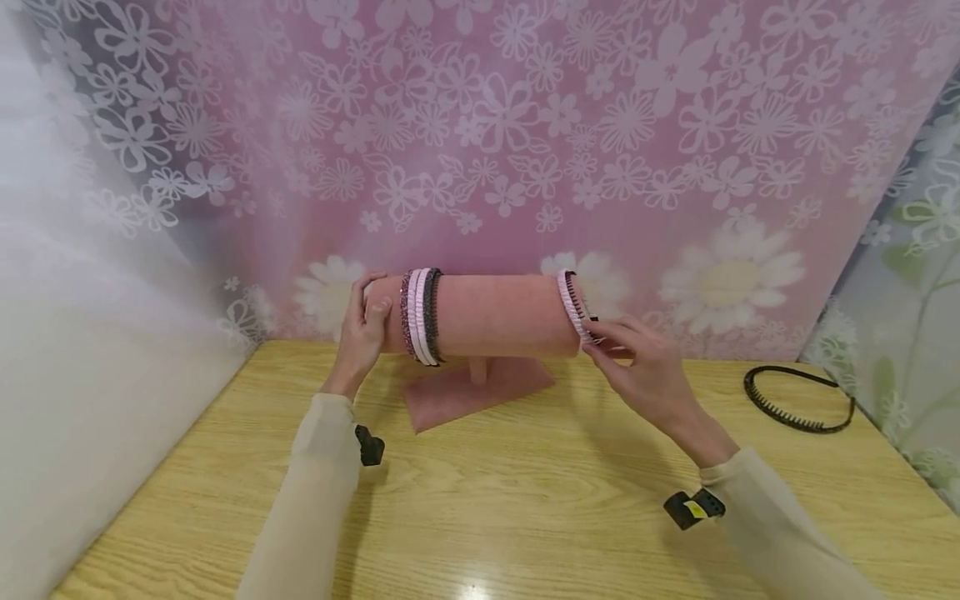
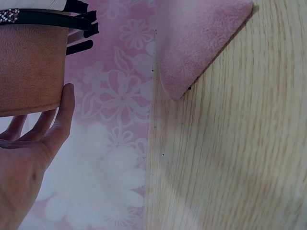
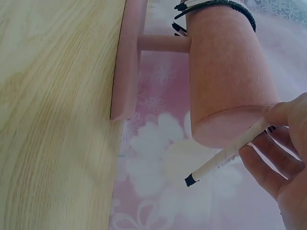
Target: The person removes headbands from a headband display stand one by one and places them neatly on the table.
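Note:
A pink plush headband stand (image 1: 502, 317) with a horizontal roll stands on the table, its base (image 1: 465, 396) turned at an angle. My left hand (image 1: 363, 329) grips the roll's left end, thumb on the front and fingers around the far side. Near that end sit several headbands (image 1: 422, 317), glittery, pale pink and dark. At the opposite end, my right hand (image 1: 645, 367) pinches a pale pink headband (image 1: 572, 304) with dark comb teeth between thumb and fingers. In the right wrist view this headband (image 3: 216, 160) crosses the roll's end face, with one dark tip sticking out.
A black toothed headband (image 1: 798, 400) lies on the wooden table (image 1: 510, 500) at the right. Behind the stand hangs a pink floral curtain (image 1: 487, 167). A white surface (image 1: 97, 333) borders the left side, and a pale floral sheet (image 1: 907, 333) the right.

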Demonstrator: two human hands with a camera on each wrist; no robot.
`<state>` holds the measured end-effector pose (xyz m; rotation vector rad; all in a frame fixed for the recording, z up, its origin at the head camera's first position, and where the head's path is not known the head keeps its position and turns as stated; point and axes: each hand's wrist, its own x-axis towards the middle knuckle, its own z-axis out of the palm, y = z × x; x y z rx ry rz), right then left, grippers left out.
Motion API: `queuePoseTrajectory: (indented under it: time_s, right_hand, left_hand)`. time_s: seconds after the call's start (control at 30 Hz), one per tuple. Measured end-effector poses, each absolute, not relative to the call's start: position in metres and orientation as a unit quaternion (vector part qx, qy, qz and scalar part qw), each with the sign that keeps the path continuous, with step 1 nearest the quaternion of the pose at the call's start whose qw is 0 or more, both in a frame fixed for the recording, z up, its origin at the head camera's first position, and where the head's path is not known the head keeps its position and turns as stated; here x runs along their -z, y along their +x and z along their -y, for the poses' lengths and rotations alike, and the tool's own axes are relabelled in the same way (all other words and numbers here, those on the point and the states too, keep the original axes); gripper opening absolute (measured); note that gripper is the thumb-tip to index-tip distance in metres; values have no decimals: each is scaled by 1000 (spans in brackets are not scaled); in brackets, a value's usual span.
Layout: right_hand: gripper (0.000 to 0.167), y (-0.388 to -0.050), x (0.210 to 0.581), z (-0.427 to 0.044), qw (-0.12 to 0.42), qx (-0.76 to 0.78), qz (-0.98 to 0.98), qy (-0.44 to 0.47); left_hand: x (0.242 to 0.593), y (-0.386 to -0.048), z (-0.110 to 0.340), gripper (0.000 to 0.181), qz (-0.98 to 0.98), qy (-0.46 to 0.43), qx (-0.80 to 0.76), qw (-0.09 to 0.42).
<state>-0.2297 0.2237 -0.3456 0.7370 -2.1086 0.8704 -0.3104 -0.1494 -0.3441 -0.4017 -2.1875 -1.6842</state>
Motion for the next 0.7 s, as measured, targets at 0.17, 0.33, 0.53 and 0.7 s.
queuePoseTrajectory:
  time_s: [0.17,0.33,0.53,0.7]
  right_hand:
    - [41,-226,345,-230,367,-332,819,289]
    - [42,-223,344,-238,387,-315,817,290]
    - [40,-216,348,-251,398,-297,820,283]
    - [39,-212,355,-264,393,-288,830,272]
  left_hand:
    - [343,-309,149,50,772,-143,594,176]
    - [342,-308,149,50,771,-141,595,179]
    - [342,-307,148,49,772,-138,595,177]
    - [342,-307,148,49,771,-141,594,181]
